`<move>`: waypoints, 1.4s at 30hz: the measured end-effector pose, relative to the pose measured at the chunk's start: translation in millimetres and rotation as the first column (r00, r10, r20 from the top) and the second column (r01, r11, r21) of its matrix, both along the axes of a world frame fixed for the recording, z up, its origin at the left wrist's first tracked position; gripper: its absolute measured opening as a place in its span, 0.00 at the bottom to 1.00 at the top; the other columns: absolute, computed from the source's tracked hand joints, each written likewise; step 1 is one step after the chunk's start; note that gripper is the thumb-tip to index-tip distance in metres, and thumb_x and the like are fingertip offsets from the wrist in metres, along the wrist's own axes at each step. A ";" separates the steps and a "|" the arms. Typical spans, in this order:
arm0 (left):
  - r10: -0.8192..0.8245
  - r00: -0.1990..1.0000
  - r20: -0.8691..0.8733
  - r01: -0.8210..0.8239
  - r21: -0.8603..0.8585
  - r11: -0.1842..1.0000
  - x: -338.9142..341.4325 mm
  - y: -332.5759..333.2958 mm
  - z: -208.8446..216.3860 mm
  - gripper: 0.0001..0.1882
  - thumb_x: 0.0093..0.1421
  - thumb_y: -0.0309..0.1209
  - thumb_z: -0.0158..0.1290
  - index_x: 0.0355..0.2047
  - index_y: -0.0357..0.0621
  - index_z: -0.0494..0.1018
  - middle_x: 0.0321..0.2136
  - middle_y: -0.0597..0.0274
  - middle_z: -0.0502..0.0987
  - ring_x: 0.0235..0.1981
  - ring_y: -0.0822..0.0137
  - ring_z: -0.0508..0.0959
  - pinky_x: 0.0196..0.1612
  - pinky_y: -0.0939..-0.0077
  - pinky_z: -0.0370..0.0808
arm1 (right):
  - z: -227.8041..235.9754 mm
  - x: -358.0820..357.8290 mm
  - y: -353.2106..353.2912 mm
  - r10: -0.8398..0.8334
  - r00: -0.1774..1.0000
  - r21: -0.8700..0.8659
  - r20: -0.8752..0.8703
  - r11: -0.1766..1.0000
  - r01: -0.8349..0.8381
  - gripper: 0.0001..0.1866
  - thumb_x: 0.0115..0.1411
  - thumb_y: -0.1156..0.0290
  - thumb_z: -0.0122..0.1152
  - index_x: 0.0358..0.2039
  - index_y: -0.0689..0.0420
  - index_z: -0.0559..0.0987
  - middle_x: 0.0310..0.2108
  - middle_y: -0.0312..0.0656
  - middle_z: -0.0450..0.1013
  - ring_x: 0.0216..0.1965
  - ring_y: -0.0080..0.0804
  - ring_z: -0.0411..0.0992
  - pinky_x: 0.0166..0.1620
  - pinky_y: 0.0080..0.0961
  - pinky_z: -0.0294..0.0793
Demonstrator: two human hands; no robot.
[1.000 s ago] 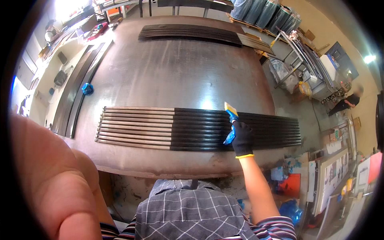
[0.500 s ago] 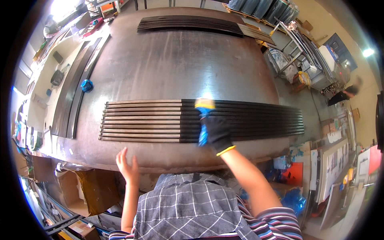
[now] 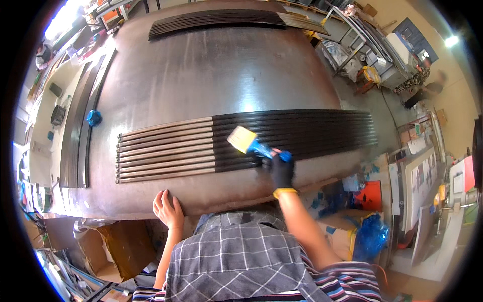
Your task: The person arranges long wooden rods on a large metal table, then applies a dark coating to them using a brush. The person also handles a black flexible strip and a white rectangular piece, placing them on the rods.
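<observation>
Clasped in our gloved right hand (image 3: 282, 170) was a brush (image 3: 261, 148), held by its blue handle. Its pale yellow head lay ahead and to the left of our fist, while the handle's butt poked out on the right. The head was above the row of long strips (image 3: 297, 132), over their black part, just right of the line where the black met the bare, pale part; we could not tell whether the bristles touched. Our fist was at the row's near edge, right of that line.

Our bare left hand (image 3: 169, 210) held nothing, its fingers loosely spread at the near edge of the table (image 3: 201, 75), well apart from the brush. Farther left, dark planks (image 3: 75, 131) ran along the table's side, a blue-wrapped object (image 3: 93, 118) by them. Across the table lay a second group of dark strips (image 3: 216, 22). Below our left hand was an opened cardboard box (image 3: 121, 249); past our right forearm, a blue plastic bag (image 3: 372, 235). Another person (image 3: 425, 93) was off to the far right.
</observation>
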State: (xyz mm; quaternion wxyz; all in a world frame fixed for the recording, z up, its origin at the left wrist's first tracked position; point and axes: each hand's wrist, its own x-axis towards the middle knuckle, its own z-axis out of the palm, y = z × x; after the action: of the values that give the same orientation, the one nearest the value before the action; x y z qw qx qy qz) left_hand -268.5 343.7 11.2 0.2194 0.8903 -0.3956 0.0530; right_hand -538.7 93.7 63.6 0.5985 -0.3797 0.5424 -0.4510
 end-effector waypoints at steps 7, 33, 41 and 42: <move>-0.001 0.997 0.083 0.001 0.002 1.000 2.8 1.9 -9.5 0.18 0.57 0.35 0.52 0.48 0.47 0.72 0.52 0.57 0.70 0.54 0.51 0.66 0.58 0.56 0.61 | 29.3 -86.6 61.8 -0.156 0.934 -0.322 -0.320 0.946 0.047 0.11 0.62 0.65 0.54 0.37 0.59 0.78 0.24 0.34 0.73 0.26 0.23 0.71 0.32 0.22 0.71; -0.065 0.998 -0.018 0.065 -0.004 0.998 -82.6 -56.3 -10.5 0.20 0.59 0.35 0.53 0.50 0.44 0.70 0.55 0.52 0.66 0.57 0.49 0.63 0.59 0.53 0.59 | -7.1 -318.7 -12.5 -0.625 0.781 0.151 0.005 0.772 0.617 0.10 0.59 0.64 0.54 0.35 0.56 0.77 0.23 0.35 0.72 0.22 0.25 0.70 0.29 0.18 0.71; 0.050 0.998 -0.038 -0.048 0.050 0.998 -159.7 -90.5 -16.0 0.20 0.60 0.38 0.53 0.51 0.46 0.69 0.56 0.57 0.66 0.58 0.52 0.63 0.60 0.54 0.57 | 8.0 -310.8 -25.9 -0.228 0.947 -0.083 -0.225 0.973 0.215 0.11 0.59 0.64 0.56 0.37 0.56 0.80 0.32 0.33 0.73 0.33 0.20 0.70 0.38 0.17 0.69; 0.057 0.998 -0.031 -0.055 0.051 0.997 -161.0 -89.4 -22.5 0.20 0.60 0.38 0.52 0.51 0.46 0.69 0.55 0.58 0.67 0.58 0.53 0.64 0.59 0.56 0.59 | 1.3 -334.3 -34.4 -0.269 0.944 -0.071 -0.193 0.963 0.260 0.11 0.59 0.63 0.56 0.37 0.56 0.80 0.32 0.34 0.74 0.33 0.20 0.70 0.38 0.17 0.69</move>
State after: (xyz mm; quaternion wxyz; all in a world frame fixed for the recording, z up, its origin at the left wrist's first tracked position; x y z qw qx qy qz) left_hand -429.6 254.3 -11.3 0.2018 0.9070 -0.3679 0.0345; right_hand -873.0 59.2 64.9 0.4661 -0.3603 0.6359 -0.4985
